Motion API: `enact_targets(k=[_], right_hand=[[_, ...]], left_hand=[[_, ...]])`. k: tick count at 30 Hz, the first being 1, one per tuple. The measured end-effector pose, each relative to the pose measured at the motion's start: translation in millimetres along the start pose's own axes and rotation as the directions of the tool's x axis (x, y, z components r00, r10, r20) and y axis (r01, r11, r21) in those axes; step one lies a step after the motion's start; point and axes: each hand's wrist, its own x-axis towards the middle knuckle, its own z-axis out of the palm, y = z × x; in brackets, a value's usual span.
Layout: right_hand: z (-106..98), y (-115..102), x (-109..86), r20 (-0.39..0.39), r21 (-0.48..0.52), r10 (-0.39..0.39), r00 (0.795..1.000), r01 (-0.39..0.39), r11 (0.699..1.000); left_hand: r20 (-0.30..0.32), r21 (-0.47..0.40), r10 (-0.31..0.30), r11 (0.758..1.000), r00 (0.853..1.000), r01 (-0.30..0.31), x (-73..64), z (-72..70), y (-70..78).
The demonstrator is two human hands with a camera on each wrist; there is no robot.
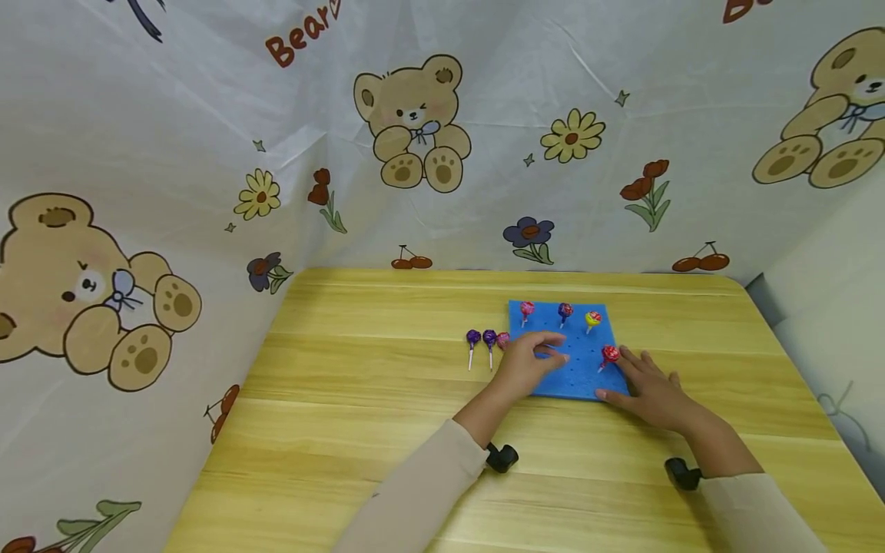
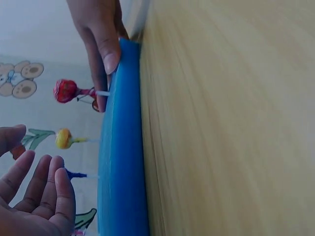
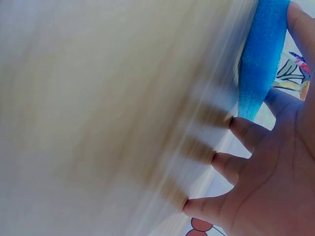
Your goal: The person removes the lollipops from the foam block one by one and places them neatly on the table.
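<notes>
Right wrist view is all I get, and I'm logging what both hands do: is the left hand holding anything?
Observer: No object shows in the left hand; in the left wrist view its thumb and fingers are apart.
Operator: Thanks. I need a tally too: are any lollipops off the blue foam board?
Observer: Yes. In the head view, two purple lollipops lie on the wood-grain table to the left of the board.
</notes>
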Motion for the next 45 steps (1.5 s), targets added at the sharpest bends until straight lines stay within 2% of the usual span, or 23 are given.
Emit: enact_targets(k=[9, 15, 21, 25, 31, 38, 45], right_hand=[[-1, 2, 0.2, -0.018, 0.008, -0.016, 1.0, 0.016, 1.0], [1, 1, 0.8, -0.027, 0.012, -0.029, 0.999, 0.03, 0.999], [1, 0, -0.1, -0.03, 0.016, -0.032, 0.999, 0.032, 0.999], [1, 0, -0.4, -0.031, 0.02, -0.033, 0.999, 0.034, 0.999], [1, 1, -0.1, -0.033, 0.018, -0.036, 0.999, 0.037, 0.999], [0, 0, -1.2, -0.034, 0.021, -0.038, 0.999, 0.039, 0.999], [0, 0, -0.4, -0.034, 0.019, -0.041, 0.999, 0.042, 0.999]], left_hand=[[0.011, 0.079, 0.006, 0.997, 1.0, -0.007, 12.3, 29.8, 9.0], [0.013, 0.13, 0.015, 0.991, 1.0, -0.017, 19.5, 43.7, 14.1], [0.045, 0.275, 0.029, 0.961, 0.999, -0.04, 22.1, 54.9, 16.8], [0.071, 0.325, 0.039, 0.944, 0.997, -0.06, 21.9, 59.0, 19.7], [0.07, 0.332, 0.057, 0.94, 0.996, -0.077, 21.9, 62.2, 22.6], [0.053, 0.293, 0.082, 0.951, 0.995, -0.093, 23.8, 65.0, 20.3], [0.04, 0.229, 0.05, 0.972, 0.998, -0.058, 24.0, 66.3, 17.9]])
